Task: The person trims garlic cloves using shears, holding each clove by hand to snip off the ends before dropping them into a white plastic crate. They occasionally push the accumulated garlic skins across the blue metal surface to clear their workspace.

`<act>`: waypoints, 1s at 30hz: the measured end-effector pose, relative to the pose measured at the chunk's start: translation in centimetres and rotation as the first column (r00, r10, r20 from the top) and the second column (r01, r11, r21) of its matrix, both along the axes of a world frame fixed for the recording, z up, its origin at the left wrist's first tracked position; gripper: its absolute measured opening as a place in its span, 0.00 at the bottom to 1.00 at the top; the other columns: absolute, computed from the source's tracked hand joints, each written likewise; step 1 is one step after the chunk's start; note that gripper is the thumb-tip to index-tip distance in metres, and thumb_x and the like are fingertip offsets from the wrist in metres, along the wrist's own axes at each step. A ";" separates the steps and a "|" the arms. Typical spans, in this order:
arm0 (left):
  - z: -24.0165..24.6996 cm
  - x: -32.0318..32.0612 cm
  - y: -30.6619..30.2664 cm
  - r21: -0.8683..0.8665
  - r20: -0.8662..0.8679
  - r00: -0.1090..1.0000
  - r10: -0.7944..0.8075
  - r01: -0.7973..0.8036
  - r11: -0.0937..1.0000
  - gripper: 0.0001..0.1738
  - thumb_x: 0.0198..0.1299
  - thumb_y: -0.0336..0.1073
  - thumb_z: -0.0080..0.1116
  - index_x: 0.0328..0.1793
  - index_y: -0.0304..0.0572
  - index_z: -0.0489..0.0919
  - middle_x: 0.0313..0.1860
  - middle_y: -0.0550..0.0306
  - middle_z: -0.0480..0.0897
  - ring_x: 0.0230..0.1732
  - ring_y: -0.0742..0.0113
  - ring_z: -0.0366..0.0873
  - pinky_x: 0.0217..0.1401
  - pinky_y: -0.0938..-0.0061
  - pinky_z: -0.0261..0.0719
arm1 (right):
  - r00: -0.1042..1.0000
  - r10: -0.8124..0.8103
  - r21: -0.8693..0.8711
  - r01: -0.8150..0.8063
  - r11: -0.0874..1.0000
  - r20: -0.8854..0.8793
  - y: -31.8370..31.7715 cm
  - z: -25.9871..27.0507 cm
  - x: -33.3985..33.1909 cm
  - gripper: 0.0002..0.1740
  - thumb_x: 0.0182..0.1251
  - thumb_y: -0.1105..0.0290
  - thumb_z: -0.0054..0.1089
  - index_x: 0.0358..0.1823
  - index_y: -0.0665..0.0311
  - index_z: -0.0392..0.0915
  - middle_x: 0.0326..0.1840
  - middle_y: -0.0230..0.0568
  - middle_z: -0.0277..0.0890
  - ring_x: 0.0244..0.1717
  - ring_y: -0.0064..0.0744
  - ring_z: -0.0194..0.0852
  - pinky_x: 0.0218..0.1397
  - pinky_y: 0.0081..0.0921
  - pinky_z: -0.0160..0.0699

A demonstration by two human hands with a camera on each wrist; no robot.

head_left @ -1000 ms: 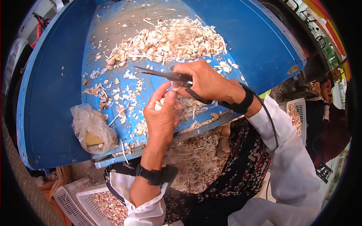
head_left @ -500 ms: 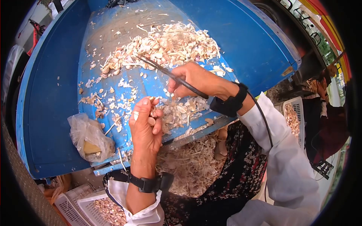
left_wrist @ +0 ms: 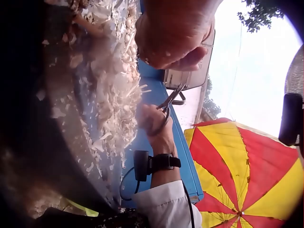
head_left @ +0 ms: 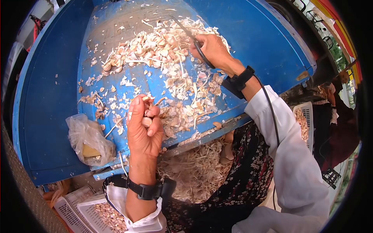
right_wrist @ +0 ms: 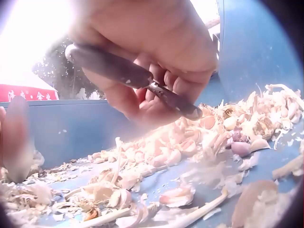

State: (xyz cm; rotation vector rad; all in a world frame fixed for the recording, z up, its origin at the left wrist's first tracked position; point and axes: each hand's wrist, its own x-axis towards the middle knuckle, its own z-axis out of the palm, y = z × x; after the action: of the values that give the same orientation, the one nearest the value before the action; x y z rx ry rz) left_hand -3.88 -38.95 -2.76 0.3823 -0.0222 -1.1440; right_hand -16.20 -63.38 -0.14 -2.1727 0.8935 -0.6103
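My left hand [head_left: 140, 134] is held palm up over the near edge of the blue bed, its fingers curled round a few garlic cloves [head_left: 146, 121]. Dark-handled scissors [right_wrist: 111, 66] are gripped in my right hand [head_left: 213, 50], which reaches over the right side of the garlic pile [head_left: 155, 46]. In the head view the scissor blades point away to the upper left. Seen from the left wrist, the scissors [left_wrist: 167, 108] stick up above the right fist. Loose skins and stalks [head_left: 192, 97] lie between the two hands.
A knotted clear plastic bag [head_left: 91, 139] sits at the bed's near left corner. Blue side walls [head_left: 268, 39] border the bed. Crates of cloves stand low at left [head_left: 110, 217] and at right [head_left: 301, 124]. Below the near edge lies a heap of peelings [head_left: 194, 174].
The right hand with the scissors has moved from beside the left hand up and away to the garlic pile. The left hand has lowered slightly leftward, still holding cloves.
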 end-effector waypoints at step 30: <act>-0.8 -1.2 -0.1 0.250 0.224 0.974 -0.035 -0.023 0.968 0.12 0.62 0.32 0.60 0.49 0.40 0.73 0.32 0.60 0.77 0.28 0.72 0.75 0.15 0.86 0.64 | 0.963 0.225 -0.148 -0.247 0.958 -0.147 4.8 -1.1 4.2 0.10 0.49 0.68 0.63 0.29 0.67 0.77 0.21 0.46 0.77 0.22 0.41 0.76 0.27 0.33 0.72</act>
State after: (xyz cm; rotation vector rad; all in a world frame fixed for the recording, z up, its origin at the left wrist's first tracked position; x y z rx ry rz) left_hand -5.06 -39.00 -3.51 0.7385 -0.0789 -1.1070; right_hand -12.01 -58.55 -1.27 -2.4472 0.6520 -0.4426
